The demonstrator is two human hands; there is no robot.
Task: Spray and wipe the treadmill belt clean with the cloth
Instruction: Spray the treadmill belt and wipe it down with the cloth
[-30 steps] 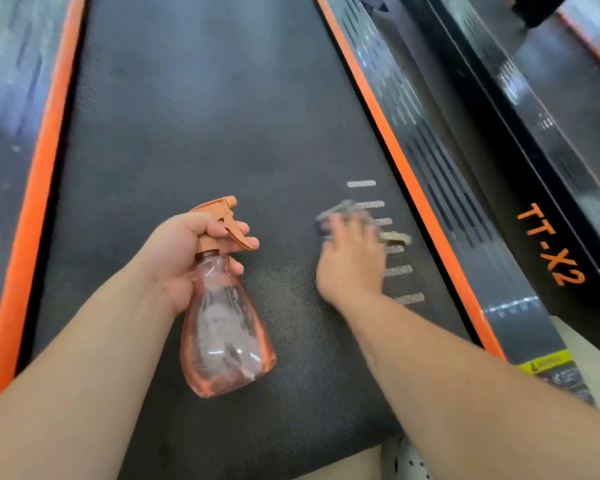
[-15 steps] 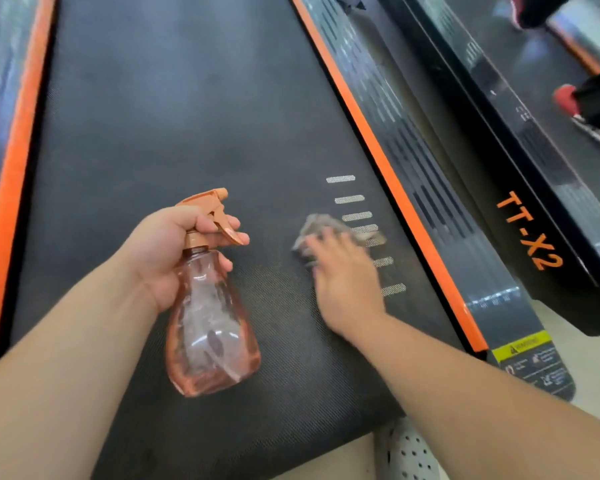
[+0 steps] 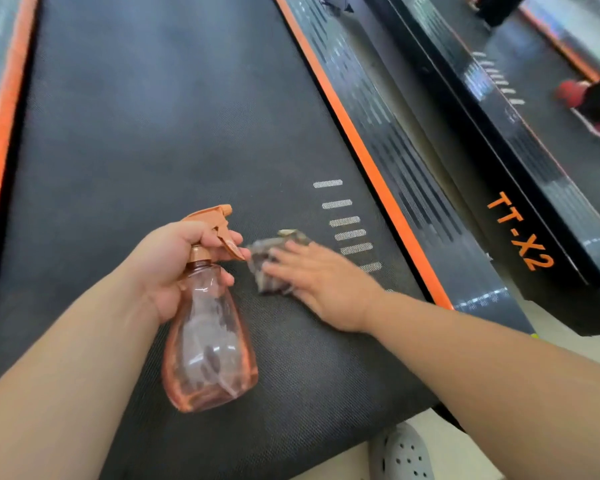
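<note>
Head view: the cloth (image 3: 271, 261) is a small grey crumpled rag. It looks soft and light, so it will probably bunch and slide under a palm. Flat pressure over its middle should suit it better than a pinch at one corner.

It lies on the treadmill belt (image 3: 153, 133), toward the belt's right edge and near end, just inside the white dash marks (image 3: 343, 221) that run along the orange side rail (image 3: 361, 150). The right hand (image 3: 323, 282) presses on it palm down with fingers straight and slightly spread. The hand covers the cloth's right part, and the left part shows past the fingertips.

The left hand (image 3: 174, 261) grips the neck of the spray bottle (image 3: 208, 341), fingers curled round it below the trigger. The bottle is clear tinted plastic and seems nearly empty, so it is likely light and smooth, and the neck is the sure place to hold it. The trigger tip sits just beside the cloth's left edge, though I cannot tell whether they touch.
</note>
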